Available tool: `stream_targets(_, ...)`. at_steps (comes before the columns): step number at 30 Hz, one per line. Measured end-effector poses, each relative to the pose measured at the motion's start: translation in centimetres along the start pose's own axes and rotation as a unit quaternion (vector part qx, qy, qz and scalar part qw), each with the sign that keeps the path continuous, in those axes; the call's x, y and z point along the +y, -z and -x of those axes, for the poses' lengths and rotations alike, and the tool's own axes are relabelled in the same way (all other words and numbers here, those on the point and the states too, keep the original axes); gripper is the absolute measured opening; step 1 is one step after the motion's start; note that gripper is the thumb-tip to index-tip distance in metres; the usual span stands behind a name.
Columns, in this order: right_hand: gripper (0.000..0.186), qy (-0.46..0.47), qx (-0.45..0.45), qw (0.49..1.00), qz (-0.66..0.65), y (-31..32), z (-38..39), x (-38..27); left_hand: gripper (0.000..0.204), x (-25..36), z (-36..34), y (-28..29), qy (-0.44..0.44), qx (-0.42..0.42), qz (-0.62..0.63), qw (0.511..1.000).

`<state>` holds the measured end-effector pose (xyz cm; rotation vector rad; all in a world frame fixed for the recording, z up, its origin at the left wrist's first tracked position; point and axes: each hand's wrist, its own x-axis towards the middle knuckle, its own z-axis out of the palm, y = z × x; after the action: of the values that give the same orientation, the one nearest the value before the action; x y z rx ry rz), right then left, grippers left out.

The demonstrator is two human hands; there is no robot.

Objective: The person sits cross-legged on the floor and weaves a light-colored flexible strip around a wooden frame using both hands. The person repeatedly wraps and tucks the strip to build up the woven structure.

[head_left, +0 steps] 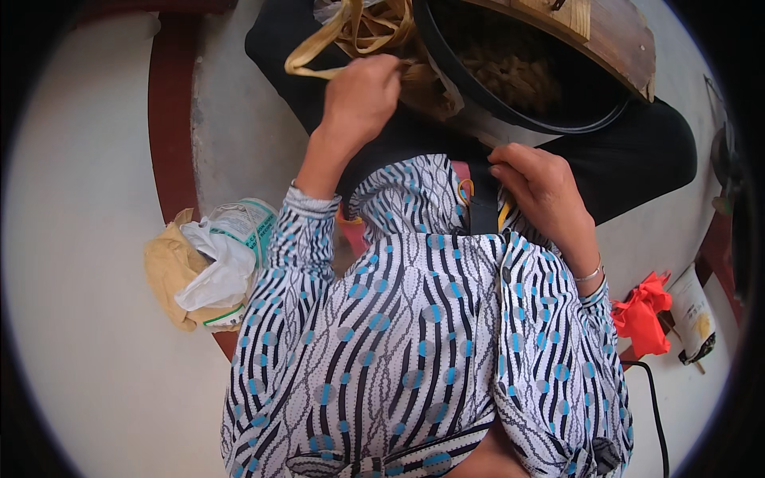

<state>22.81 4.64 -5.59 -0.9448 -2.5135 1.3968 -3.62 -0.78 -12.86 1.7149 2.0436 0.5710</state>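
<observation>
My left hand is closed at the bundle of long, flat, tan strips, up at the top of the head view. One strip loops out to the left and runs in under my fingers. Beside the bundle, a crumpled clear plastic bag lies against the tub. Over my lap, my right hand has its thumb and fingers pinched together, near the black strap at my patterned shirt. Whatever sits in that pinch is too small to tell.
A round black tub holding pale yellowish pieces stands between my legs, with a wooden board across it. Bags sit on the floor at left. At right lie a red bag, a white packet and a black cable.
</observation>
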Motion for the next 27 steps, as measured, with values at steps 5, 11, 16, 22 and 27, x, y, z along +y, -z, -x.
stream_targets(5, 0.010, -0.001, -0.017, 1.000, -0.010, -1.0, -0.1, 0.1, 0.025, -5.0, -2.1, -12.2, -0.124, -0.223, -0.113, 0.960)
stream_targets(11, 0.010, -0.040, 0.015, 0.998, -0.051, -1.9, -0.6, 0.9, 0.024, -6.0, -5.2, -17.9, -0.302, -0.236, -0.216, 0.898)
stream_targets(16, 0.011, -0.050, 0.031, 0.997, -0.045, -2.0, -0.7, 1.1, 0.026, -6.8, -6.0, -19.4, -0.286, -0.237, -0.154, 0.916)
stream_targets(22, 0.011, -0.060, 0.015, 0.996, -0.060, -2.3, -1.0, 1.9, 0.033, -10.1, -6.1, -20.6, -0.288, -0.178, -0.105, 0.935)
stream_targets(27, 0.012, -0.053, -0.024, 0.995, -0.082, -2.7, -2.2, 1.8, 0.033, -4.3, -6.2, -7.9, -0.099, -0.299, -0.132, 0.940)
